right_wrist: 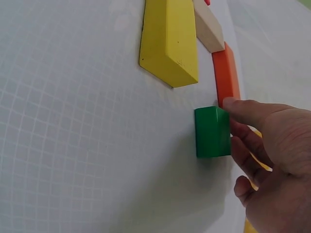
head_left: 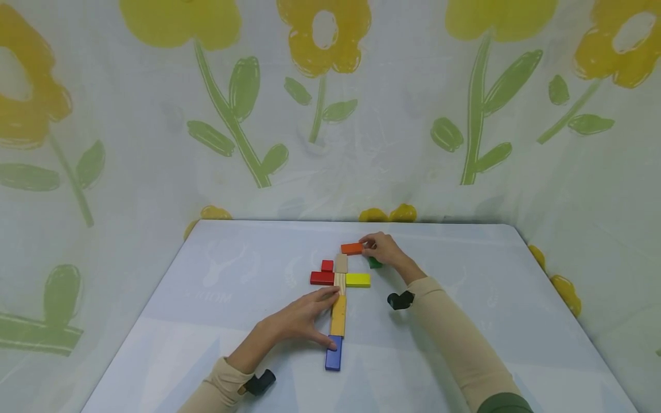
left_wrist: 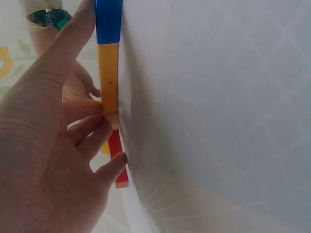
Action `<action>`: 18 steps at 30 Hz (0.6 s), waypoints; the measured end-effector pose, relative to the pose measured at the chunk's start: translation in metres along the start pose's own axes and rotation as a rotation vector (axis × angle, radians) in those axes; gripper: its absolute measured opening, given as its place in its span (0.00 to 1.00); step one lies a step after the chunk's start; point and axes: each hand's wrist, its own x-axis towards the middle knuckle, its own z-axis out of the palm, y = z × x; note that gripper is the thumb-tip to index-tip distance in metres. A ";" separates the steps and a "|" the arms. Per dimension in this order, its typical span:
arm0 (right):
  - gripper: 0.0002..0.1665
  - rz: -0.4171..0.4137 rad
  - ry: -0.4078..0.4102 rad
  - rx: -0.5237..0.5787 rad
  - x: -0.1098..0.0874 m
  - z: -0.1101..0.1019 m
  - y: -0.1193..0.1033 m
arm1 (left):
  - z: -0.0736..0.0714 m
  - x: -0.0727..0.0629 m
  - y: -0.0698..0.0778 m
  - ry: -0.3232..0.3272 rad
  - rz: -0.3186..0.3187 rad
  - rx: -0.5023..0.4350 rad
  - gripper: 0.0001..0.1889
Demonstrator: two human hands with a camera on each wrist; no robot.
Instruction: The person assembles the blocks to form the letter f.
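A line of wooden blocks runs up the tabletop: a blue block [head_left: 333, 353] nearest, then a yellow-orange block [head_left: 338, 316], a striped pale block [head_left: 339, 280] and a plain wood block [head_left: 341, 263]. My left hand [head_left: 304, 316] spreads along the line, its thumb on the blue block and fingertips near the lower end of the striped one. At the top, my right hand [head_left: 383, 249] pinches the right end of an orange block [head_left: 352, 249]; part of that grip is hidden. A green block [right_wrist: 213, 132] stands just beside the right thumb.
Left of the line lie a long red block [head_left: 322, 278] and a small red block [head_left: 327, 265] above it. A yellow block [head_left: 358, 280] sticks out to the right. The white table [head_left: 217, 321] meets a flower-printed curtain [head_left: 382, 137] behind.
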 end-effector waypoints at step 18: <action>0.21 0.004 -0.015 0.006 0.001 0.002 0.001 | -0.001 0.001 0.001 -0.014 -0.021 -0.009 0.58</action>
